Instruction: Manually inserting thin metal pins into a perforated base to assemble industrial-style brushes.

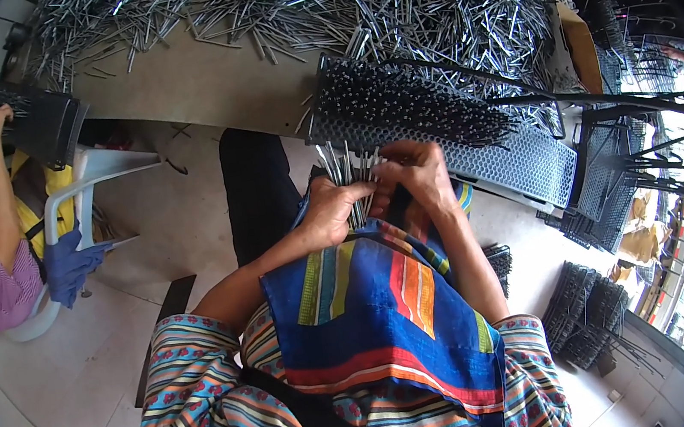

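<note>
Striped clothing [190,372] nearest; left hand [331,210] and right hand [420,174] clasp metal rods [347,169] between them.

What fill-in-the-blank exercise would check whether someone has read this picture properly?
1. The left hand grips metal rods while the ____ hand touches them.
2. The cloth over the striped shirt is mainly ____.
3. A co-worker is on the wearer's ____ side.

Missing words: right; blue; left
</note>
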The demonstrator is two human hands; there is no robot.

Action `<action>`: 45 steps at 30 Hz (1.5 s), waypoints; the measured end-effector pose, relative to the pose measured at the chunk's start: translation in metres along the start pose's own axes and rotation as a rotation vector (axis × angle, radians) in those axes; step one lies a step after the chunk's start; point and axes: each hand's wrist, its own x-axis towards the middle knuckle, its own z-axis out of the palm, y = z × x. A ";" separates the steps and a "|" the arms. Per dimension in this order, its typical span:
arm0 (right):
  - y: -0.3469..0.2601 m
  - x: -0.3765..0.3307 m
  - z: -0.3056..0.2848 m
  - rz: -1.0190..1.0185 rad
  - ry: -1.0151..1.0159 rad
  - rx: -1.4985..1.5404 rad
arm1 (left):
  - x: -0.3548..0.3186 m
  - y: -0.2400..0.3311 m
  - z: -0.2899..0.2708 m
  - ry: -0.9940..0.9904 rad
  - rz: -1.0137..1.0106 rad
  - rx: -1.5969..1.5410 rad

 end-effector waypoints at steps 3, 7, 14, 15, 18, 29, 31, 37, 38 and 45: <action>0.005 -0.006 0.004 0.179 -0.133 0.284 | -0.001 0.005 0.007 -0.010 -0.083 -0.014; 0.024 -0.010 0.001 0.167 -0.102 0.370 | 0.007 -0.008 -0.009 -0.056 -0.069 0.078; 0.045 -0.026 0.011 0.191 -0.128 0.257 | -0.004 -0.039 -0.038 -0.173 0.442 0.840; 0.042 -0.029 0.010 0.154 -0.117 0.265 | -0.002 -0.041 -0.035 -0.098 0.217 0.509; 0.045 -0.035 0.011 0.165 -0.103 0.328 | 0.001 -0.043 -0.032 -0.002 -0.034 0.142; 0.003 -0.039 -0.033 -0.056 0.264 0.369 | 0.010 -0.079 -0.090 -0.135 0.059 0.996; 0.017 -0.039 -0.034 -0.089 0.392 0.406 | -0.022 -0.033 -0.030 -0.121 -0.129 0.647; 0.028 -0.030 -0.034 -0.311 0.557 0.290 | -0.017 -0.026 -0.010 -0.096 -0.052 0.298; 0.026 -0.028 -0.034 -0.377 0.577 0.249 | -0.015 -0.022 -0.004 -0.095 -0.060 0.292; 0.024 -0.008 -0.023 -0.437 0.560 0.254 | 0.003 -0.026 0.004 0.027 -0.033 0.152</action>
